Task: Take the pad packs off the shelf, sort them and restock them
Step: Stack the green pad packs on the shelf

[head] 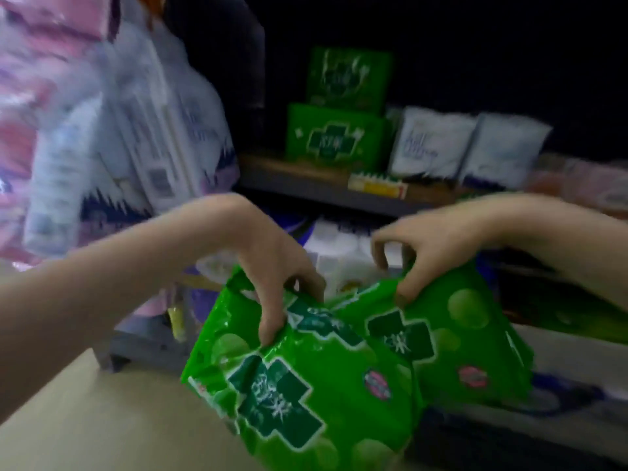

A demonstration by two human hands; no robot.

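Left hand (272,277): pinching top edge of near green pack (306,396), held clear below the shelf (326,190), likely for sorting. Right hand (418,260): thumb and fingers pinching second green pack (455,338), overlapped behind the first. Shelf: two green boxes (334,137) stacked, white packs (469,146) upright beside them.

Both hands (339,266) pinch two green pad packs (339,362) by their tops.

Dim, motion-blurred (worst upper left), dark background
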